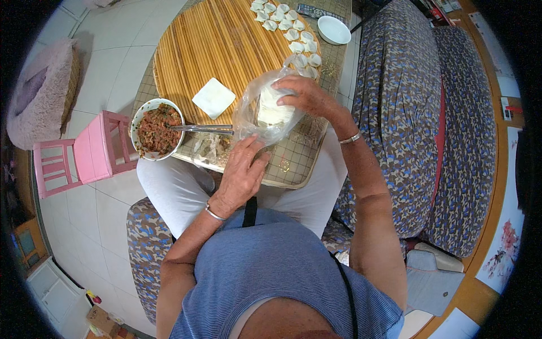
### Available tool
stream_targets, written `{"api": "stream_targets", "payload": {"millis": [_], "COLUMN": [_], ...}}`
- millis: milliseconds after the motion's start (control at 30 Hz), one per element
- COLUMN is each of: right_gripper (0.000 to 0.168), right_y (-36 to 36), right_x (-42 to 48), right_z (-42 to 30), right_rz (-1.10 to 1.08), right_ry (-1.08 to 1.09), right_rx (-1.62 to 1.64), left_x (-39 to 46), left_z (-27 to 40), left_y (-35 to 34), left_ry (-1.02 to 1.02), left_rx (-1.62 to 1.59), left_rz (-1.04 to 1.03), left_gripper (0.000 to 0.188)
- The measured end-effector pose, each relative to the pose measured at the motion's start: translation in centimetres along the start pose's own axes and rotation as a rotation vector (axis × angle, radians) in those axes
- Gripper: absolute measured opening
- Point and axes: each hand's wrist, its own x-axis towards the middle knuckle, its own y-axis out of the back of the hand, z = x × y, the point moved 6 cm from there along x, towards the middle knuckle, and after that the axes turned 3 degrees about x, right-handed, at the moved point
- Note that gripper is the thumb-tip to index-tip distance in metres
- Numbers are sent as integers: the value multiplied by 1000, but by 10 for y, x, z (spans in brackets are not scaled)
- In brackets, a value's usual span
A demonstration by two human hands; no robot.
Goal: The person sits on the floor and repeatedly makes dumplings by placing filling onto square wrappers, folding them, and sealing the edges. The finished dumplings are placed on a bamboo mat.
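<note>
A clear plastic bag point(247, 114) lies at the near right of the round slatted board, around a thick stack of white dough wrappers point(273, 106). My right hand point(305, 96) reaches in from the right, with its fingers curled over the stack's right side. At the bag's near edge are the fingertips of my left hand point(245, 167); whether they pinch the plastic is hidden. Left of the bag, loose square wrappers point(214, 98) lie flat on the board. A white bowl point(134, 137) of minced filling point(157, 129) stands farther left, with metal chopsticks point(207, 128) resting across its rim.
Several folded dumplings point(292, 34) line the far right of the slatted board point(203, 46). Beyond them are an empty white bowl point(334, 30) and a remote control point(319, 12). A pink chair point(91, 154) stands left; a patterned sofa point(396, 114) is at right.
</note>
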Motion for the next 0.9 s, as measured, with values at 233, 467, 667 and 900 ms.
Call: {"api": "stream_targets", "payload": {"millis": [233,467,667,900], "right_gripper": [24,25,26,23], "right_y": [1,6,35,73], "right_x": [10,14,20,3], "right_z": [-4,40,19,-21], "right_rz": [58,309,468,604], "right_ry": [92,-290,-220,-215], "right_rx": [-253,166,-37,-184], "left_x": [-2,-2,-1,-5], "left_z": [-4,-2,2,6], "left_y": [-3,-3,-1,-2], "left_ry": [9,-15,-22,-21], "left_rx": [-12,-24,-31,-41], "left_rz": [-22,-18,-10,-14], "left_gripper": [34,35,34,31]}}
